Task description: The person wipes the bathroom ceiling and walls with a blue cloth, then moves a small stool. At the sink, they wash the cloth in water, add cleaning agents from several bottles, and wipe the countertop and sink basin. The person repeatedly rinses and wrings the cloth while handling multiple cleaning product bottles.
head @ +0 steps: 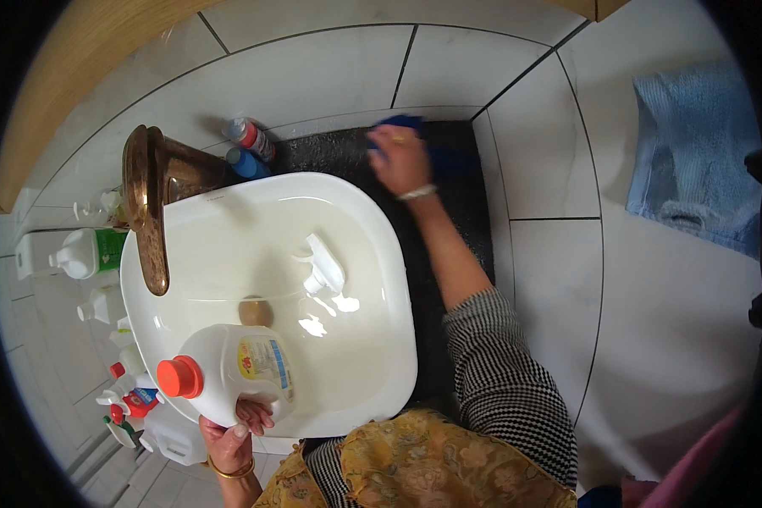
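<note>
My left hand (pixel 232 438) grips the handle of a white plastic jug (pixel 219 355) with an orange-red cap. The jug is tilted over the near left part of a white basin (pixel 401 311) and bears a printed label. At the far side of the dark stone counter (pixel 432 254), my right hand (pixel 400 159), slightly blurred, holds a dark blue cloth (pixel 447 162) against the surface. Inside the basin lies a white trigger spray head (pixel 324 265). A round brownish drain stopper (pixel 256 312) is partly behind the jug.
An aged brass faucet (pixel 147 203) reaches over the basin. Behind it stand a blue-capped bottle (pixel 247 163) and a red-and-white can (pixel 254 136) by the tiled wall. Several cleaning bottles (pixel 95 253) line the left. A light blue towel (pixel 692 159) hangs at right.
</note>
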The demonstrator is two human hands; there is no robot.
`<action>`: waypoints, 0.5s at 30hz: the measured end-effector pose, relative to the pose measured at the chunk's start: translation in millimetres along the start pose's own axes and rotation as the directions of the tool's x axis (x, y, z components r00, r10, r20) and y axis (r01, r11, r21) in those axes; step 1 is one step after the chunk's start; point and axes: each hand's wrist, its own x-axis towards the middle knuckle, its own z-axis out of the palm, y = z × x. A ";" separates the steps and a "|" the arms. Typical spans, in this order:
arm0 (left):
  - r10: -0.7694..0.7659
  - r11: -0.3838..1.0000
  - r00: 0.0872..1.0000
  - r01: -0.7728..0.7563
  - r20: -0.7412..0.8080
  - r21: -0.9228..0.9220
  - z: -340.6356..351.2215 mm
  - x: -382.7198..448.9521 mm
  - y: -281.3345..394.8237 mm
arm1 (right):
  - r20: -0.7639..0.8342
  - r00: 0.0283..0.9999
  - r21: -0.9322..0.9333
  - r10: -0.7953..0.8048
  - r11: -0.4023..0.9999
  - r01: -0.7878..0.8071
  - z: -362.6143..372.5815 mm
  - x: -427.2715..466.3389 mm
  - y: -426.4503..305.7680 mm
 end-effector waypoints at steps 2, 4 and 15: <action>0.017 0.999 1.000 -0.017 0.003 0.028 0.6 -2.0 0.8 | 0.164 0.980 0.175 -0.109 0.981 0.080 36.7 21.3 -31.3; 0.037 0.998 0.999 -0.037 -0.001 0.057 1.6 -3.5 1.2 | 0.236 0.945 0.321 -0.227 0.936 0.144 56.6 37.0 -44.4; 0.165 0.986 0.979 -0.168 0.119 0.013 -21.7 -12.1 10.1 | 0.508 0.851 -0.063 0.130 0.992 -0.113 -86.6 -195.8 -83.9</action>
